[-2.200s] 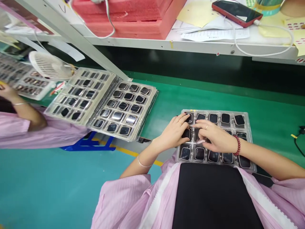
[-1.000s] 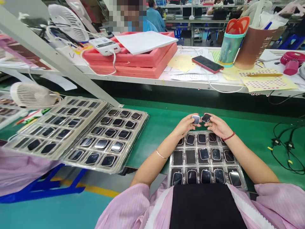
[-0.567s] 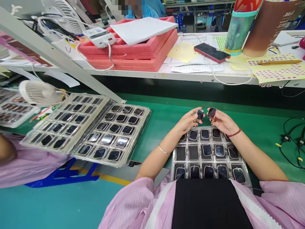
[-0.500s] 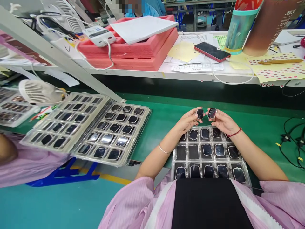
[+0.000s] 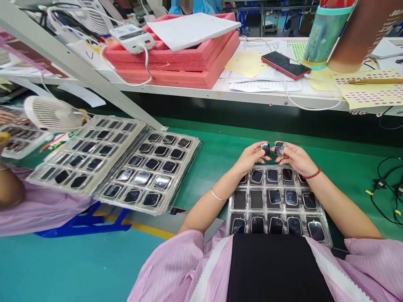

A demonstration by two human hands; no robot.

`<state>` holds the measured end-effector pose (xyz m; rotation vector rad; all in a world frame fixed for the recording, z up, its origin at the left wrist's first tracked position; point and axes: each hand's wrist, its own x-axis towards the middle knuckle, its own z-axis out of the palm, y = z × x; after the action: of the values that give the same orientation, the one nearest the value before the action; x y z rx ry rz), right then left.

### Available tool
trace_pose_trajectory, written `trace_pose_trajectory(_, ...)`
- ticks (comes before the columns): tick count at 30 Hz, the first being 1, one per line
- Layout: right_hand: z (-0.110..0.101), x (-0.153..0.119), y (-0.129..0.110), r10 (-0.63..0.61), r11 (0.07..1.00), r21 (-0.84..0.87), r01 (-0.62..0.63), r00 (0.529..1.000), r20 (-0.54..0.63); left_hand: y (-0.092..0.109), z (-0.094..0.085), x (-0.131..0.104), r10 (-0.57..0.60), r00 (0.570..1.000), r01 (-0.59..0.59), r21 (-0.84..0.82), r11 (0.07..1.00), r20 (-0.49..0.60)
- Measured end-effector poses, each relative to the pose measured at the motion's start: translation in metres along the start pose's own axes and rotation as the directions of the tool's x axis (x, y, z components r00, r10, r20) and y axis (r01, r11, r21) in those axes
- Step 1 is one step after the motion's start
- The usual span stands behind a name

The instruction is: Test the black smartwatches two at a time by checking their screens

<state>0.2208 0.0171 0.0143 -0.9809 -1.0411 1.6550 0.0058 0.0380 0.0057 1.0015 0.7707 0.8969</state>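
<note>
My left hand (image 5: pixel 253 156) pinches a small rounded-square watch case with a dark glossy face (image 5: pixel 266 148). In my right hand (image 5: pixel 295 157) is a second watch case (image 5: pixel 279 148), gripped at its edge and reflecting light. The two pieces are held close together, slightly apart, above the far edge of a clear plastic tray (image 5: pixel 265 209). Dark-faced watch cases (image 5: pixel 291 197) sit in most of the tray's visible pockets; two pockets in the middle row show only dark lining. My wrists partly cover the tray's far corners.
To the left lie more stacked trays (image 5: pixel 185 170) of watch cases, beside a small white fan (image 5: pixel 52 113). A co-worker's arm (image 5: pixel 11 188) is at the far left. Overhead, a shelf (image 5: pixel 189 91) carries red foam boxes (image 5: pixel 189 63) and a phone (image 5: pixel 286 65). Black cables (image 5: pixel 382 184) lie at right.
Both watch cases have tilted a little in my fingers, and the right one now catches more light. The camera view has shifted slightly. A co-worker's hand has appeared at the far left.
</note>
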Motion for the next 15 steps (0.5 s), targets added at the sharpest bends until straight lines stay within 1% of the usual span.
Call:
trace_pose_trajectory(3,-0.003,0.003,0.005,-0.018,0.999,-0.035,0.017,0.999,-0.036,-0.004,0.002,0.001,0.051,0.998,-0.048,0.099,0.994,-0.035)
trace_pose_trajectory(6,-0.003,0.002,0.009,-0.053,0.992,-0.116,0.049,0.998,-0.031,-0.006,0.002,0.001,0.078,0.997,-0.075,0.147,0.986,-0.014)
trace_pose_trajectory(10,-0.001,-0.001,0.011,-0.112,0.967,-0.230,0.109,0.994,0.001,-0.007,0.004,0.000,0.089,0.996,-0.086,0.197,0.977,-0.006)
trace_pose_trajectory(15,0.002,-0.004,0.008,-0.137,0.959,-0.252,0.130,0.991,-0.009,-0.001,0.008,-0.004,0.085,0.996,-0.076,0.281,0.957,-0.020)
